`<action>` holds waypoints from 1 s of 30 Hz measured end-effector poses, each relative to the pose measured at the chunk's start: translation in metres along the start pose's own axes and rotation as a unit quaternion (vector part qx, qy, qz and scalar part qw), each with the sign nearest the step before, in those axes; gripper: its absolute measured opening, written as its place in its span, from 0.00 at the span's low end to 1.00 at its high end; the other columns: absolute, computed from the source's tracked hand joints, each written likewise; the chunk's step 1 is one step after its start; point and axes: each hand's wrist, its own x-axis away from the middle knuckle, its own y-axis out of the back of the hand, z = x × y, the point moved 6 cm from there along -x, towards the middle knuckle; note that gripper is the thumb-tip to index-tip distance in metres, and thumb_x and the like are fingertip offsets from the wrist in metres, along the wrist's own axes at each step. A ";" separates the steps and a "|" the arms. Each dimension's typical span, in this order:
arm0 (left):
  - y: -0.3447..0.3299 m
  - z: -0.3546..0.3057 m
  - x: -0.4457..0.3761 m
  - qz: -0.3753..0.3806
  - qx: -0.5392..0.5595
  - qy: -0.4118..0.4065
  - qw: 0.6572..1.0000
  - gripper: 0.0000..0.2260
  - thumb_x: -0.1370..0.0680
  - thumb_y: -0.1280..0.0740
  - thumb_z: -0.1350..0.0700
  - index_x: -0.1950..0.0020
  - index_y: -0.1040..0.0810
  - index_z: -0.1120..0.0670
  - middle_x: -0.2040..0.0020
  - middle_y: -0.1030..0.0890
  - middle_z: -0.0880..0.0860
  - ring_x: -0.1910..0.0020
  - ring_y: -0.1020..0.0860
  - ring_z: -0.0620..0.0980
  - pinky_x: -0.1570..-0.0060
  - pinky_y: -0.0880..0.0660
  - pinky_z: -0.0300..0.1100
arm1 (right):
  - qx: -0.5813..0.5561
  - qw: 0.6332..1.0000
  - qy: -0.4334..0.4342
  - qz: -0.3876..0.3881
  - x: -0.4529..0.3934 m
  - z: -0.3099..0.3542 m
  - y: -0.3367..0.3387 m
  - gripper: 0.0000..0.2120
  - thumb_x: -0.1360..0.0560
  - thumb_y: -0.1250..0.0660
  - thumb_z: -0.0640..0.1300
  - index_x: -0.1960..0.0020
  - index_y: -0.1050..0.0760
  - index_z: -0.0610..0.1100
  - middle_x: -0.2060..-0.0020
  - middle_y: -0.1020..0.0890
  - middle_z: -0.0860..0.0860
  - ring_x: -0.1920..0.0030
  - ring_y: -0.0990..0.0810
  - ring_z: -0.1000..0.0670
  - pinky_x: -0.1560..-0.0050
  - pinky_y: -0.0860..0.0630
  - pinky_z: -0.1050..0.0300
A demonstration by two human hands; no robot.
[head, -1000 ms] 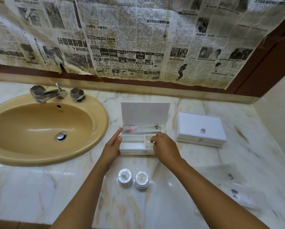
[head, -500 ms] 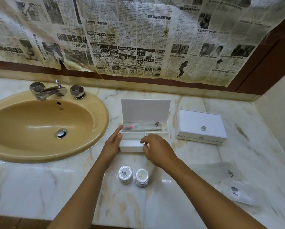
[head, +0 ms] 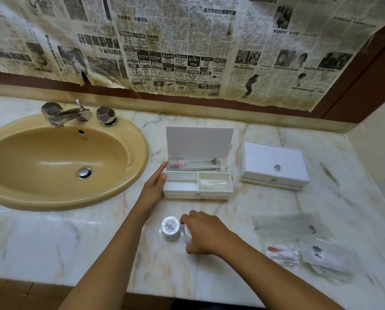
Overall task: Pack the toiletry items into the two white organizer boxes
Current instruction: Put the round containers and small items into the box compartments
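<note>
Item: round toiletry discs, two stacks, on the desk (head: pixel 243 276) in front of the open organizer box (head: pixel 198 194); pick-up in hand.

Right hand (head: pixel 206 232) curls over the right stack (head: pixel 187 234), fingers around it; whether it is lifted cannot be told. Left hand (head: pixel 154 189) lies with fingers straight against the box's left wall, steadying it. Left stack (head: pixel 170 227) stands just beside, untouched. Advice: grip the stack low at its sides so the discs stay together, lift clear of its neighbour, and set it in the vacant front-left compartment. Closed box (head: pixel 274 164) and sachets (head: pixel 298 245) remain to the right.
</note>
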 end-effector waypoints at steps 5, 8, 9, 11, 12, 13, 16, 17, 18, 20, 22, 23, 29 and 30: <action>0.001 0.001 -0.001 -0.004 -0.004 -0.003 1.000 0.14 0.19 0.41 0.44 0.36 0.31 0.27 0.29 0.31 0.38 0.30 0.33 0.44 0.29 0.36 0.53 | -0.005 0.999 0.005 -0.038 -0.006 0.000 -0.007 0.17 0.29 0.33 0.39 0.41 0.31 0.43 0.46 0.26 0.44 0.48 0.24 0.41 0.56 0.32 0.53; 0.001 0.001 -0.002 -0.002 -0.001 -0.007 1.000 0.14 0.19 0.41 0.44 0.37 0.30 0.26 0.29 0.31 0.38 0.30 0.32 0.44 0.29 0.35 0.52 | -0.020 0.998 -0.002 -0.063 -0.013 -0.004 -0.001 0.15 0.28 0.34 0.39 0.42 0.30 0.43 0.47 0.26 0.44 0.48 0.24 0.41 0.56 0.32 0.54; 0.001 0.002 -0.002 -0.002 0.003 -0.007 1.000 0.14 0.18 0.41 0.45 0.37 0.30 0.27 0.30 0.30 0.39 0.31 0.31 0.44 0.29 0.34 0.52 | -0.025 0.997 -0.007 -0.067 -0.015 -0.005 0.002 0.16 0.28 0.33 0.40 0.42 0.30 0.43 0.47 0.26 0.44 0.47 0.25 0.42 0.54 0.31 0.54; 0.001 0.003 -0.004 -0.002 0.007 -0.007 1.000 0.15 0.18 0.41 0.46 0.36 0.29 0.28 0.30 0.29 0.39 0.31 0.30 0.44 0.30 0.33 0.52 | -0.043 0.996 -0.017 -0.073 -0.020 -0.009 0.009 0.17 0.29 0.32 0.41 0.42 0.30 0.43 0.45 0.25 0.44 0.46 0.25 0.42 0.52 0.29 0.53; 0.002 0.004 -0.004 -0.002 0.007 -0.008 1.000 0.15 0.18 0.41 0.46 0.35 0.30 0.28 0.30 0.28 0.40 0.31 0.30 0.45 0.30 0.33 0.52 | -0.049 0.996 -0.022 -0.074 -0.022 -0.010 0.012 0.17 0.29 0.32 0.41 0.42 0.29 0.43 0.45 0.25 0.45 0.45 0.25 0.42 0.52 0.28 0.53; 0.002 0.005 -0.004 -0.001 0.010 -0.008 1.000 0.15 0.18 0.41 0.46 0.35 0.30 0.28 0.30 0.28 0.41 0.32 0.29 0.45 0.30 0.33 0.53 | -0.052 0.996 -0.025 -0.075 -0.023 -0.011 0.014 0.17 0.30 0.31 0.40 0.42 0.29 0.43 0.44 0.25 0.45 0.44 0.25 0.42 0.52 0.28 0.53; 0.002 0.005 -0.004 0.001 0.018 -0.003 1.000 0.15 0.18 0.41 0.46 0.36 0.29 0.27 0.31 0.27 0.42 0.32 0.28 0.46 0.31 0.32 0.52 | -0.041 0.997 -0.025 -0.065 -0.024 -0.012 0.018 0.22 0.30 0.30 0.43 0.37 0.30 0.44 0.41 0.25 0.46 0.41 0.25 0.42 0.48 0.27 0.52; 0.002 0.004 -0.003 0.001 0.017 -0.004 1.000 0.15 0.18 0.41 0.46 0.37 0.29 0.27 0.30 0.28 0.42 0.32 0.29 0.45 0.31 0.32 0.52 | -0.031 0.997 -0.023 -0.064 -0.023 -0.012 0.019 0.24 0.30 0.30 0.44 0.36 0.30 0.45 0.40 0.26 0.46 0.41 0.25 0.43 0.47 0.27 0.52; 0.001 0.003 -0.003 0.000 0.014 -0.004 1.000 0.15 0.18 0.41 0.46 0.37 0.29 0.27 0.30 0.28 0.41 0.32 0.29 0.44 0.30 0.33 0.51 | -0.019 0.997 -0.020 -0.069 -0.022 -0.011 0.022 0.24 0.29 0.31 0.45 0.35 0.31 0.46 0.40 0.27 0.46 0.40 0.26 0.43 0.47 0.27 0.52; 0.001 0.002 -0.002 -0.001 0.009 -0.004 1.000 0.14 0.18 0.41 0.46 0.36 0.29 0.27 0.30 0.30 0.39 0.31 0.31 0.42 0.29 0.34 0.50 | 0.001 0.996 -0.014 -0.085 -0.020 -0.009 0.029 0.21 0.28 0.32 0.45 0.35 0.30 0.46 0.41 0.27 0.46 0.40 0.27 0.44 0.47 0.27 0.52; 0.002 0.003 -0.003 -0.002 0.002 -0.007 1.000 0.14 0.18 0.41 0.45 0.36 0.30 0.27 0.30 0.30 0.38 0.31 0.31 0.42 0.29 0.35 0.51 | 0.011 0.995 -0.010 -0.096 -0.019 -0.007 0.036 0.18 0.26 0.33 0.44 0.37 0.28 0.45 0.43 0.27 0.46 0.40 0.27 0.44 0.47 0.27 0.51; 0.002 0.003 -0.003 -0.001 0.001 -0.008 1.000 0.15 0.18 0.41 0.45 0.36 0.30 0.27 0.30 0.29 0.38 0.31 0.31 0.43 0.29 0.35 0.51 | 0.014 0.995 -0.009 -0.098 -0.019 -0.006 0.038 0.17 0.26 0.33 0.44 0.38 0.28 0.44 0.43 0.27 0.46 0.40 0.27 0.43 0.48 0.26 0.51; 0.003 0.004 -0.004 0.001 -0.003 -0.010 1.000 0.15 0.19 0.40 0.44 0.35 0.30 0.28 0.30 0.30 0.38 0.31 0.31 0.43 0.29 0.35 0.52 | 0.018 0.996 -0.007 -0.088 -0.021 -0.002 0.045 0.16 0.27 0.33 0.40 0.39 0.26 0.42 0.44 0.25 0.45 0.42 0.25 0.43 0.54 0.30 0.55; 0.002 0.002 -0.003 0.000 -0.004 -0.009 1.000 0.15 0.19 0.40 0.44 0.35 0.30 0.28 0.30 0.30 0.37 0.31 0.31 0.42 0.29 0.35 0.50 | 0.015 0.996 -0.008 -0.089 -0.022 -0.002 0.049 0.17 0.27 0.33 0.41 0.39 0.26 0.42 0.44 0.24 0.45 0.43 0.25 0.43 0.54 0.30 0.55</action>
